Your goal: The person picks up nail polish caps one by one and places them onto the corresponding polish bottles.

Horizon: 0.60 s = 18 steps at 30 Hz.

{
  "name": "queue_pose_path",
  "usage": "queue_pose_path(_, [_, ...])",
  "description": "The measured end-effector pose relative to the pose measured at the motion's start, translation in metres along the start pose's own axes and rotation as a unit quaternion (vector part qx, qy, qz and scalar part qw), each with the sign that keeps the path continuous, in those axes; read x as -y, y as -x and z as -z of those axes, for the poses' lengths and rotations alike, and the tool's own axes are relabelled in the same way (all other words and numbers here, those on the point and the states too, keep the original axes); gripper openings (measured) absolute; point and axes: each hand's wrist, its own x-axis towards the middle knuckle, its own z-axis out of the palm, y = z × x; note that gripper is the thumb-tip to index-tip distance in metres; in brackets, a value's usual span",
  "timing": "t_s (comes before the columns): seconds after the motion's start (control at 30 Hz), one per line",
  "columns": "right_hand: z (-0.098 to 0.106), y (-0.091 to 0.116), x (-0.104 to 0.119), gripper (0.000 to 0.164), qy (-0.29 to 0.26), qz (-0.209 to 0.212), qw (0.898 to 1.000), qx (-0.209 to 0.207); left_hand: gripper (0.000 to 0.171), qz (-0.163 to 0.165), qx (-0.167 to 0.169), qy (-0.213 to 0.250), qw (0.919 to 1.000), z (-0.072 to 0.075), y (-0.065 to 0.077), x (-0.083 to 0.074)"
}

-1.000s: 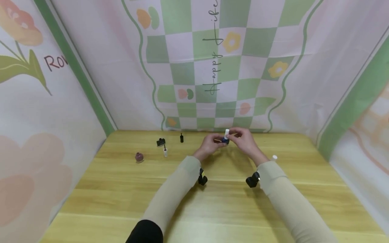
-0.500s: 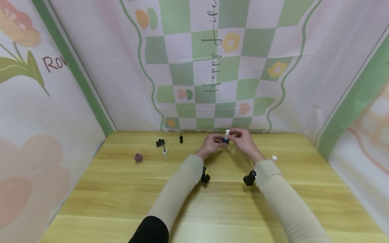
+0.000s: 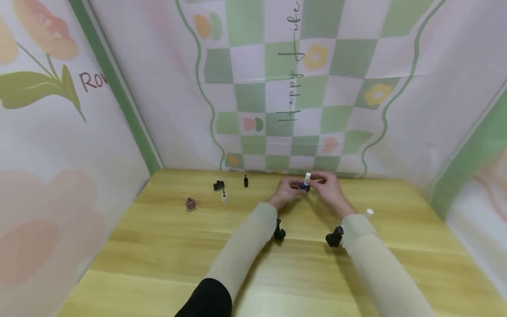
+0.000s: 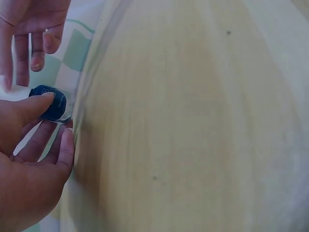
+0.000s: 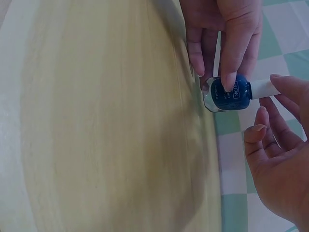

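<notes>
A dark blue nail polish bottle (image 5: 231, 94) with a white cap (image 5: 263, 89) is between my two hands near the table's back edge. My left hand (image 3: 288, 191) pinches the glass body between thumb and fingers; the thumb lies across the label in both wrist views. My right hand (image 3: 328, 190) pinches the white cap from the other side, its remaining fingers loosely bent. The cap sits at the bottle's neck and points upward in the head view.
Left of my hands stand a mauve nail polish bottle (image 3: 191, 204), a small black bottle (image 3: 218, 186), a white cap with its brush up (image 3: 224, 199) and a black cap with its brush up (image 3: 246, 181). Another white cap (image 3: 369, 213) shows beside my right sleeve. A patterned curtain (image 3: 277, 141) hangs behind the table.
The head view has swung slightly, so everything sits further right in it. Both hands keep the same hold on the bottle and cap.
</notes>
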Motion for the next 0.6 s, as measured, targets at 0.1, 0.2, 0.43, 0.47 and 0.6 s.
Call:
queue_pose_path(0.1, [-0.0007, -0.0007, -0.0014, 0.029, 0.005, 0.004, 1.0, 0.004, 0.023, 0.0, -0.004, -0.006, 1.0, 0.0001, 0.0006, -0.0002])
queue_pose_path(0.2, [0.0007, 0.001, -0.0041, 0.029, 0.008, 0.001, 1.0, 0.003, 0.023, 0.011, -0.01, -0.014, 0.9998, -0.0034, 0.0016, -0.0014])
queue_pose_path(0.43, [0.0019, 0.0012, -0.0026, 0.03, 0.012, -0.009, 1.0, 0.011, 0.022, 0.027, -0.015, -0.021, 0.9993, -0.0045, 0.0009, -0.0023])
queue_pose_path(0.47, [0.0022, 0.0011, -0.0023, 0.03, 0.012, -0.009, 1.0, 0.012, 0.023, 0.027, -0.016, -0.021, 0.9993, -0.0048, 0.0002, -0.002])
queue_pose_path(0.6, [0.0028, 0.0014, -0.0017, 0.029, 0.007, -0.01, 1.0, 0.01, 0.023, 0.031, -0.022, -0.024, 0.999, -0.0071, -0.0028, -0.0001])
